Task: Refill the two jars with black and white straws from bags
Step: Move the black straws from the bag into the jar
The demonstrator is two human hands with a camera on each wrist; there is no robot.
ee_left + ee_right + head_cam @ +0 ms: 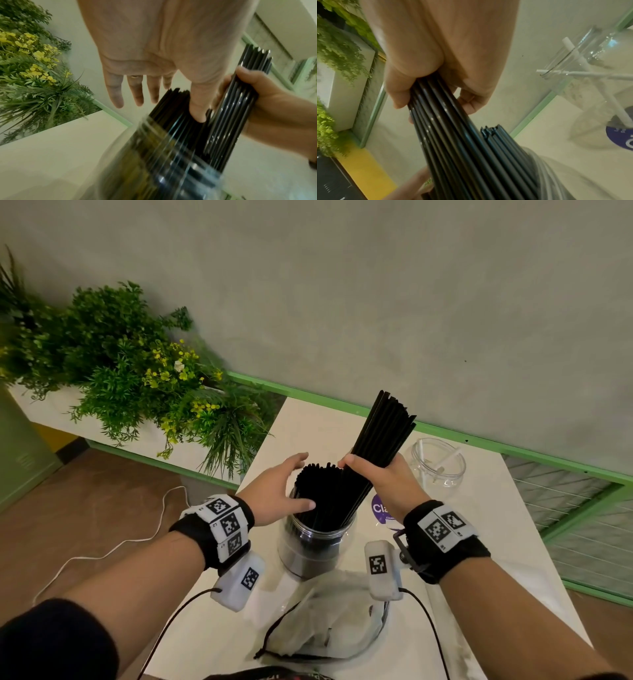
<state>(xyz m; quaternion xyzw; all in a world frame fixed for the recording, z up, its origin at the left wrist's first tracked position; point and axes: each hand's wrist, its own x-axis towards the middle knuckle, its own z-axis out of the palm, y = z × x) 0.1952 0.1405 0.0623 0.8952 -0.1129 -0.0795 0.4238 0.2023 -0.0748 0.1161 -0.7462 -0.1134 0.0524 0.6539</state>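
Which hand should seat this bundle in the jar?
Right. The right hand already grips the bundle angled into the jar; the left hand is open, parting the straws.

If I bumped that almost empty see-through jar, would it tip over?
Probably quite easily: the clear jar holds only a few white straws, so it looks light. It looks like thin plastic, so it would likely slide or topple rather than break. Lying down, its round sides might roll.

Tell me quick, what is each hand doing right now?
Left hand: open, thumb touching the straws in the jar.
Right hand: gripping a bundle of black straws.
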